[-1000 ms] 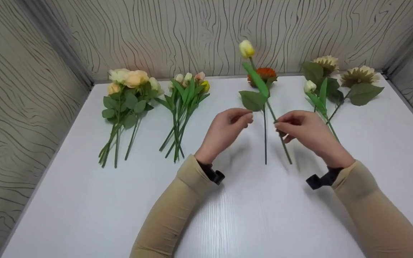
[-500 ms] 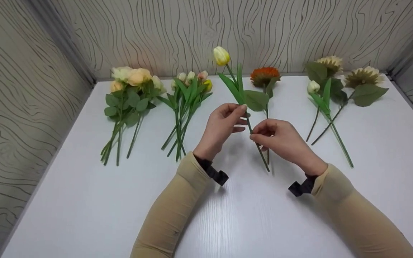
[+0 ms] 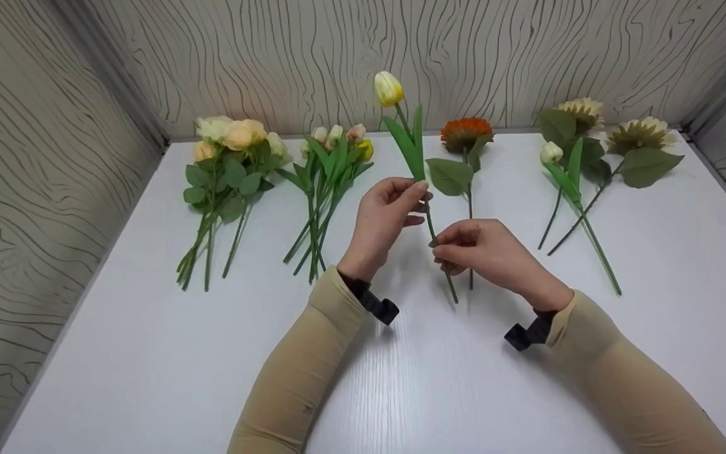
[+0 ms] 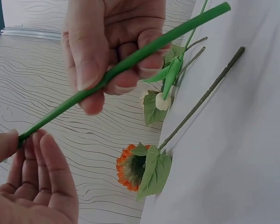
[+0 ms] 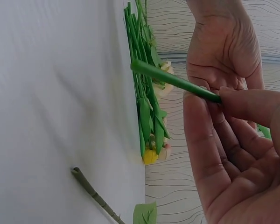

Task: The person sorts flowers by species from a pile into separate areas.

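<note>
A white-and-yellow tulip [image 3: 389, 89] with green leaves is held up off the table, its bloom tilted to the upper left. Just below the leaves, my left hand [image 3: 386, 221] pinches the stem between thumb and fingers. Lower on the same stem [image 4: 144, 52], my right hand [image 3: 492, 255] pinches it too, with the cut end sticking out past the fingers. Behind the right hand lies an orange flower [image 3: 466, 133] with a dark stem and broad leaves. In the right wrist view the tulip's bloom is out of sight.
On the white table [image 3: 149, 366], a bunch of cream and peach roses [image 3: 243, 137] lies far left. Beside it are several tulips [image 3: 331, 164]. To the right lie a white tulip [image 3: 551, 152] and two cream flowers [image 3: 640, 136]. A patterned wall [image 3: 312, 63] stands behind.
The tulip has moved left, away from the orange flower, carried by my right hand. My left hand, free a second ago, has taken hold of its stem.
</note>
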### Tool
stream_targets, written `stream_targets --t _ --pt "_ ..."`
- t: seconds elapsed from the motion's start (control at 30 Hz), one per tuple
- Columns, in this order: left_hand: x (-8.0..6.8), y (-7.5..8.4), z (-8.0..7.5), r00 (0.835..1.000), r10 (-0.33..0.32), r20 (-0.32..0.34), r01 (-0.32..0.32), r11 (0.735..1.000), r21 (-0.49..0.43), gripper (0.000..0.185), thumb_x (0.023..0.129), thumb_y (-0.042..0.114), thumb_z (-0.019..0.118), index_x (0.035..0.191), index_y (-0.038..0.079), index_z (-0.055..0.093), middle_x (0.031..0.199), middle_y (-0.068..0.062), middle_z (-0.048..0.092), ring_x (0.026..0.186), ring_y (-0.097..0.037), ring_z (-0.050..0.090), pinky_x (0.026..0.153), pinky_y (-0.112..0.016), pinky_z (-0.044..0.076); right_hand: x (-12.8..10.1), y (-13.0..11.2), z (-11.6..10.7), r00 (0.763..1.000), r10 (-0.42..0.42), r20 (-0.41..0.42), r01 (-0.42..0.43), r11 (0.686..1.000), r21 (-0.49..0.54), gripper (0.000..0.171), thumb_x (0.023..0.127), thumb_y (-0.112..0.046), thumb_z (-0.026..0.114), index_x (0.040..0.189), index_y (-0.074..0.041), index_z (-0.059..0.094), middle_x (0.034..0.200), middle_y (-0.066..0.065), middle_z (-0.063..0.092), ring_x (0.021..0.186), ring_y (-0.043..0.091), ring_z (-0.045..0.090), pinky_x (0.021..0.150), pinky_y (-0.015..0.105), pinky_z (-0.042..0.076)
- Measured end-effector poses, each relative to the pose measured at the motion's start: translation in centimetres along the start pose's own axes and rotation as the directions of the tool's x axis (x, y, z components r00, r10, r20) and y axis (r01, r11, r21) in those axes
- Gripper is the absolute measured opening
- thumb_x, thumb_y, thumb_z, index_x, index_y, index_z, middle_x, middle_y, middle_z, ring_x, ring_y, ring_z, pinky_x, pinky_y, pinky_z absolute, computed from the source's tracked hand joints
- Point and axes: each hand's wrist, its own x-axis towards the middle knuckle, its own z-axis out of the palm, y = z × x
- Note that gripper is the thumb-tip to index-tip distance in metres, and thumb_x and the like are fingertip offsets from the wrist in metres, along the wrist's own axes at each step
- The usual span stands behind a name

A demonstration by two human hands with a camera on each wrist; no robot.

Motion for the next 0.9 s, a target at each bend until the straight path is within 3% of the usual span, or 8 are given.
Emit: stream_targets --t 0.23,0.53,0.77,0.9 --pt "-0.02 -0.51 0.30 1.000 0.015 -0.020 -0.015 1.000 -0.002 0.020 0.097 0.025 0.074 0.108 0.008 0.073 0.101 -0.008 0.075 0.092 -0.026 0.072 0.079 -0.037 0.061 -0.04 -0.14 0.37 1.000 0.015 -0.026 -0.016 0.999 -0.033 0.023 0.094 -0.026 0.077 0.104 -0.005 0.075 0.088 0.012 0.074 0.077 0.025 0.070 0.076 0.042 0.060" --pt "-0.03 -0.71 0.34 0.998 0.044 -0.044 -0.045 0.999 -0.023 0.019 0.097 0.022 0.075 0.110 0.008 0.074 0.100 -0.009 0.076 0.090 -0.027 0.074 0.078 -0.038 0.062 -0.14 -0.20 0.60 0.998 0.010 -0.059 -0.013 0.998 -0.057 0.024 0.092 -0.028 0.079 0.102 -0.007 0.072 0.085 0.010 0.073 0.074 0.026 0.069 0.072 0.043 0.060" --pt "-0.24 -0.65 0.55 0.997 0.066 -0.032 -0.067 0.998 -0.017 0.021 0.095 0.023 0.076 0.108 0.007 0.073 0.099 -0.009 0.076 0.093 -0.031 0.073 0.077 -0.038 0.062 -0.26 -0.14 0.73 0.998 -0.004 -0.064 0.000 0.998 -0.058 0.026 0.092 -0.029 0.079 0.099 -0.006 0.069 0.084 0.010 0.071 0.073 0.024 0.067 0.068 0.041 0.057" --pt "-0.35 -0.63 0.65 0.995 0.096 -0.013 -0.096 0.995 0.005 0.021 0.095 0.023 0.077 0.108 0.007 0.073 0.099 -0.009 0.075 0.091 -0.027 0.073 0.077 -0.038 0.062 -0.27 -0.02 0.81 0.998 -0.006 -0.068 0.002 0.998 -0.062 0.028 0.092 -0.030 0.079 0.098 -0.006 0.067 0.084 0.010 0.071 0.073 0.024 0.067 0.066 0.039 0.056"
